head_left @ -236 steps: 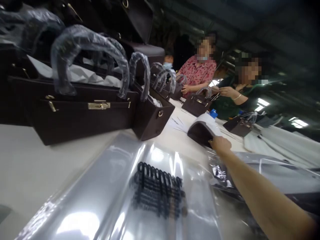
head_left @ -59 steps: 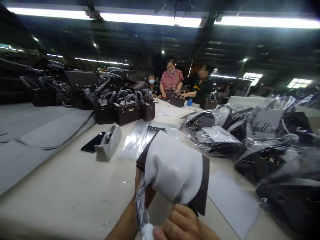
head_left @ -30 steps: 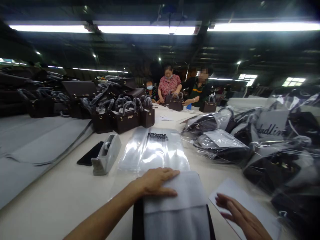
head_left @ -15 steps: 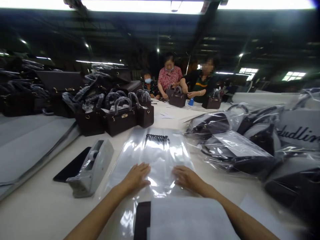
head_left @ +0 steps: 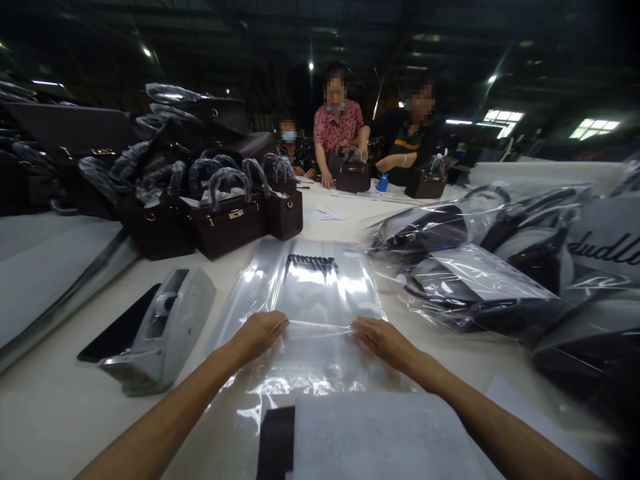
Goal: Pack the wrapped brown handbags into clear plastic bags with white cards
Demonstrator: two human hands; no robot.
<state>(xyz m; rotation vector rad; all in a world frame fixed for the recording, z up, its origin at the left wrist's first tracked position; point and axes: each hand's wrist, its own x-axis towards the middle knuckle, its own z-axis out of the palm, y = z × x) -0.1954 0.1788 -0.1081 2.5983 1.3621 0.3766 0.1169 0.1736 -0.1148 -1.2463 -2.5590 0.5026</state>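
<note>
My left hand (head_left: 263,335) and my right hand (head_left: 384,341) pinch the edge of a clear plastic bag (head_left: 320,363), pulled into a straight fold between them. Beneath lies a flat stack of clear plastic sheets or bags (head_left: 327,293), with a row of black marks at its far end. Close to me, inside or under the clear plastic, a pale grey cover (head_left: 380,433) lies over a dark item (head_left: 277,443), of which only a strip shows. Left of my left hand stands a grey tape dispenser (head_left: 167,333), beside a black flat device (head_left: 120,327).
Dark handbags (head_left: 230,223) with wrapped handles are piled at the back left. On the right lie handbags in clear plastic (head_left: 480,287). Across the white table, co-workers (head_left: 337,127) handle a dark handbag (head_left: 351,175) near a blue bottle (head_left: 383,183).
My hands have gone from lying flat with fingers spread on the plastic to pinching its edge, which is now drawn straight between them. The view has tilted down slightly.
</note>
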